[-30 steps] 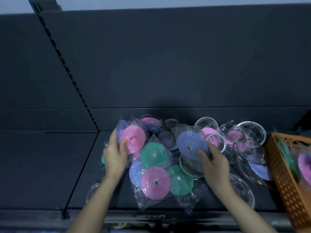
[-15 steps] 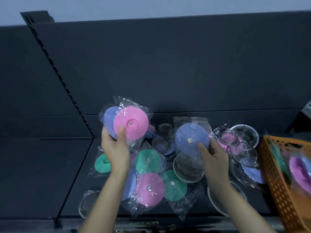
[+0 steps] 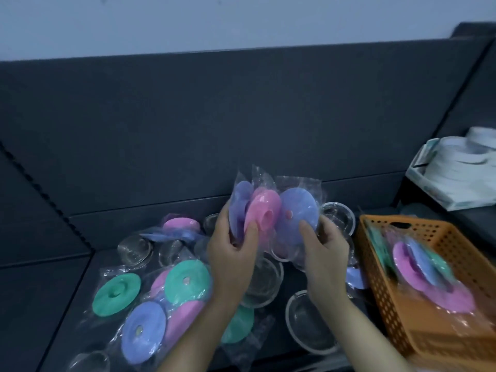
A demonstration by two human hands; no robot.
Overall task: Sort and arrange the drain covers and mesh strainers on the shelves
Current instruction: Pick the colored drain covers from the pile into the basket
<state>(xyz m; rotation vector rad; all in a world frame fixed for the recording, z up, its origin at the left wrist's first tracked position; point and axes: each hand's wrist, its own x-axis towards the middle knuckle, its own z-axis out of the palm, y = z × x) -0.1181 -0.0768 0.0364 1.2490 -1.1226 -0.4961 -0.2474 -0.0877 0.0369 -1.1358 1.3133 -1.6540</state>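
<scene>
Both hands have been brought together since the earlier frame, so the bagged covers that were held apart now touch, high above the shelf [image 3: 53, 304]. The pink cover [image 3: 264, 210], with a second cover [image 3: 240, 202] behind it, is gripped by the left hand [image 3: 230, 253], thumb in front. The purple cover [image 3: 298, 216] is pinched at its lower edge by the right hand [image 3: 324, 251]. All three are held in the air, over the pile [image 3: 185, 283] and just left of the basket [image 3: 375, 264]. The bags look slippery, so a cover could be dropped if all three are passed into one hand. A dropped cover could knock the strainers [image 3: 135, 248] about, and one strainer near the front edge could be pushed off. More covers are stood on edge inside the basket, so its rim must be cleared and a gap found between them. White things [image 3: 456, 167] are stacked far right; what they are cannot be told. Loose covers and strainers are spread right under both hands.
</scene>
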